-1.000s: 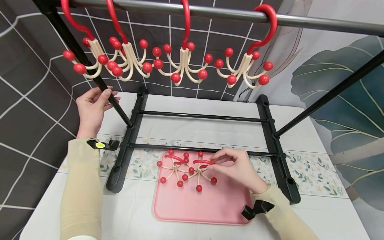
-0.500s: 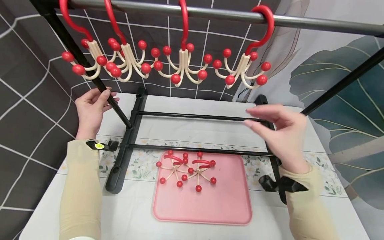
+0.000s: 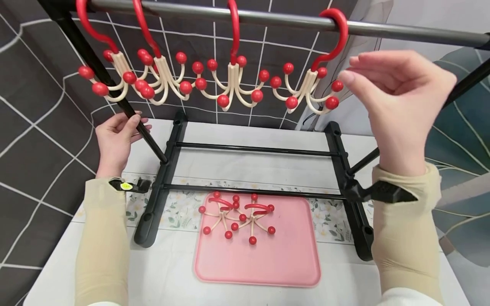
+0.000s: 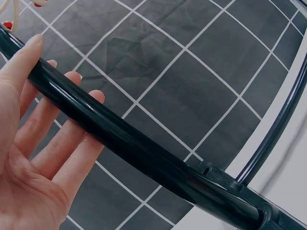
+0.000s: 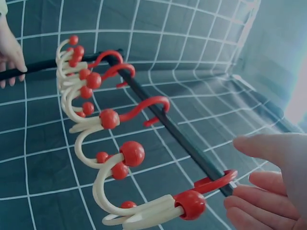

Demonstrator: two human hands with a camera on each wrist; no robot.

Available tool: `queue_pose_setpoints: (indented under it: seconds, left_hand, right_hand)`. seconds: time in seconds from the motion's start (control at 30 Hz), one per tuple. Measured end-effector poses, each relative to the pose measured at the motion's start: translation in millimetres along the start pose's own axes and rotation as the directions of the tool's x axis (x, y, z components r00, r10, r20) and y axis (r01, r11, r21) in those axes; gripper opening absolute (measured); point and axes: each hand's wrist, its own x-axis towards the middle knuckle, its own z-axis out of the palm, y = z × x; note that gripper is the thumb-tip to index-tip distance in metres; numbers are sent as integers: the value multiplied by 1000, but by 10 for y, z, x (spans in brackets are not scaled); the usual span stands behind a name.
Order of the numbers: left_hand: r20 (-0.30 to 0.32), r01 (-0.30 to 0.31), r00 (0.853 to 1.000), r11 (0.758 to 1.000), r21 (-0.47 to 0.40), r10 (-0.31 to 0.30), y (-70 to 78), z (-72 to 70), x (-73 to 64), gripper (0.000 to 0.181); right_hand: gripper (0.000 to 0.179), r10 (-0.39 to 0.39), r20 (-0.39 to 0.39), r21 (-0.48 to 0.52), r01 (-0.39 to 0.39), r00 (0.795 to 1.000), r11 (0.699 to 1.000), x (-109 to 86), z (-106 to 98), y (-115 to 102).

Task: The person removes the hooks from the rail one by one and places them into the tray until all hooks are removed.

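The grey metal top rail (image 3: 275, 18) has free length to the right of the four hanging cream, many-armed hangers with red hooks and red ball tips (image 3: 233, 80), though the right hand (image 3: 402, 91) fills part of it. Towards the left, their splayed arms crowd together, leaving slim gaps. The round black left post (image 3: 154, 143), with the left hand (image 3: 116, 140) around it, bars that side; the round black right post (image 3: 365, 160) slants behind the right wrist. Low down, two thin black crossbars (image 3: 252, 148) span the base, the nearer along the far edge of the flat pink tray (image 3: 291, 255). Two similar hangers (image 3: 252, 217) obstruct its far left; its right and near parts offer room.
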Motion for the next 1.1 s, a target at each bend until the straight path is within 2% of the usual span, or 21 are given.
queue_pose_setpoints:
  seconds: [0.1,0.33,0.7,0.97,1.07,1.1]
  left_hand:
    - [3,3,1000,1000,-1,-3,-1,-5,3,35]
    - [4,4,1000,1000,11,-4,1,-6,-6,32]
    - [1,8,1000,1000,11,-8,0,1,-3,29]
    - [3,-3,1000,1000,0,3,-6,-3,-1,32]
    - [3,-6,1000,1000,-8,6,-8,-4,2,32]
    - [2,-7,1000,1000,-11,7,-8,-4,4,31]
  right_hand:
    - [24,25,5,-81,-25,1000,996,101,69,41]
    - [25,227,-23,-39,-228,974,973,175,246,-13]
    - [16,217,-54,75,-213,975,974,169,336,50]
    - [14,221,-62,96,-215,973,972,163,352,28]
    - [14,144,-41,51,-142,989,989,160,341,70]
    - [14,141,-44,48,-138,989,989,162,338,82]
